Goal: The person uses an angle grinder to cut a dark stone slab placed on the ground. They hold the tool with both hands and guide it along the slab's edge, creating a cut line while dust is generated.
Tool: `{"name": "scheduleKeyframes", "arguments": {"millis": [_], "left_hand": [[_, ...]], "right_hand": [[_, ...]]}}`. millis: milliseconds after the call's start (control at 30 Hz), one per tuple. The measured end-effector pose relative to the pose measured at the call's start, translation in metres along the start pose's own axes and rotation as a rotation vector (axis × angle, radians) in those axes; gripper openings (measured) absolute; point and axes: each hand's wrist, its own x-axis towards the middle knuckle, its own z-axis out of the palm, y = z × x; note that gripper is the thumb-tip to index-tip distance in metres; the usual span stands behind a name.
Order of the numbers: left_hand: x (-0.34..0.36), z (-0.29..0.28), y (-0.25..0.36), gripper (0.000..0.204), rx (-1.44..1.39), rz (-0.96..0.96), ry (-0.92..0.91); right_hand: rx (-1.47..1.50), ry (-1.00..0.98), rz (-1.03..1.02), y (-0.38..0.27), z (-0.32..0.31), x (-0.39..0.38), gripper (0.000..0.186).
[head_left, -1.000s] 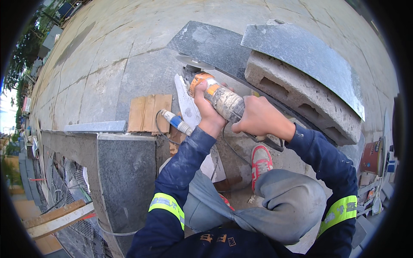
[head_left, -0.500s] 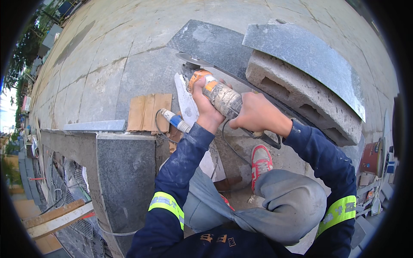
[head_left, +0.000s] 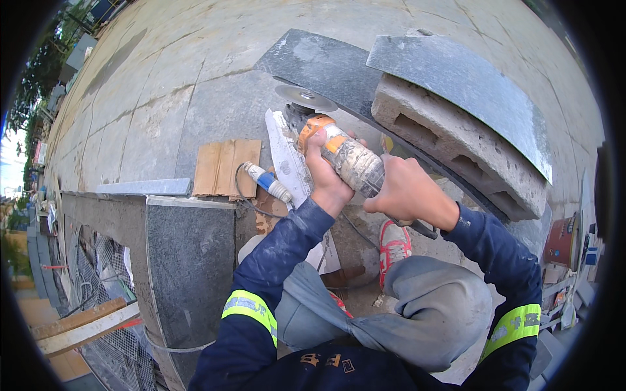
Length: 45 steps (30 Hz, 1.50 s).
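Observation:
Both my hands are closed around a dusty orange and grey angle grinder (head_left: 352, 163). My left hand (head_left: 326, 173) wraps the front of its body near the orange head, while my right hand (head_left: 414, 189) grips the rear end by the cord. The round cutting disc (head_left: 306, 98) stands at the grinder's far end, beside the edge of a dark grey stone slab (head_left: 326, 65). Whether the disc touches that slab I cannot tell. To the right, a second grey slab (head_left: 456, 91) rests on a hollow concrete block (head_left: 450, 143).
Left of my hands lie a brown cardboard piece (head_left: 226, 168), a white and blue cylindrical tool (head_left: 267, 181) with a cord, and a narrow stone strip (head_left: 145, 187). A dark stone-faced ledge (head_left: 189, 260) stands at my left. My red and white shoe (head_left: 394, 247) is below the grinder.
The grinder and both hands have shifted slightly right and down. Its disc now shows more of its flat face, and sits further right along the slab's edge.

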Motion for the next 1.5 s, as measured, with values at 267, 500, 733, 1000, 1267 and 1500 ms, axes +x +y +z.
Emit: {"name": "scheduleKeyframes", "arguments": {"millis": [267,500,733,1000,1267,1500], "left_hand": [[-0.009,0.005,-0.007,0.048,0.006,-0.018,0.012],[0.004,0.005,0.003,0.048,0.089,0.033,0.035],[0.018,0.004,0.016,0.050,0.062,0.053,0.011],[0.032,0.002,0.028,0.047,0.036,0.005,0.055],[0.020,0.005,0.020,0.046,0.052,0.019,0.041],[0.003,0.011,0.007,0.043,0.067,0.026,0.054]], "right_hand": [[0.028,0.032,-0.008,0.006,0.001,-0.008,0.052],[0.012,0.014,-0.049,0.003,0.001,0.009,0.055],[-0.002,-0.007,-0.065,-0.003,0.001,0.030,0.055],[-0.021,-0.017,-0.066,-0.005,0.004,0.051,0.056],[-0.021,-0.022,0.002,-0.005,0.002,0.034,0.052],[0.010,0.015,-0.046,0.000,-0.001,0.013,0.055]]}}
